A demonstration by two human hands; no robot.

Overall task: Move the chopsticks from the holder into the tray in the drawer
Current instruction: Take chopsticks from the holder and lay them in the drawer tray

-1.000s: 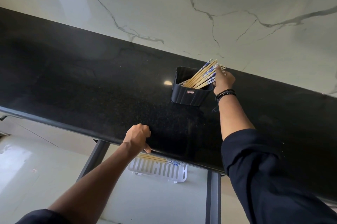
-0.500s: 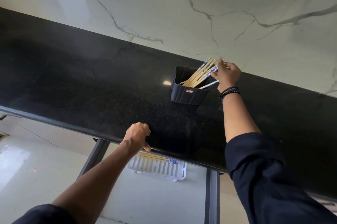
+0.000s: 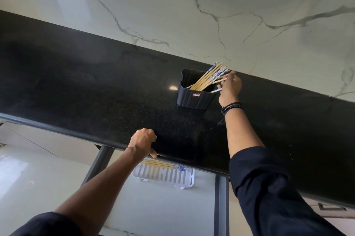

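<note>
A black ribbed holder [image 3: 194,96] stands on the black countertop near the marble wall, with several wooden chopsticks [image 3: 208,79] with blue-white ends leaning out to the right. My right hand [image 3: 230,86] is at the holder's right rim, fingers pinched on the upper ends of the chopsticks. My left hand [image 3: 143,144] rests curled on the counter's front edge, holding nothing. Below the edge, a white slotted tray [image 3: 165,178] lies in the open drawer with a few chopsticks [image 3: 165,165] along its far side, partly hidden by the counter.
The black granite countertop [image 3: 86,91] runs across the view, backed by a white marble wall [image 3: 192,5]. Dark drawer rails [image 3: 221,205] frame the open drawer below. A pale floor shows at lower left.
My right hand has shifted slightly lower and left along the chopstick ends at the holder. The left hand has stayed on the counter edge.
</note>
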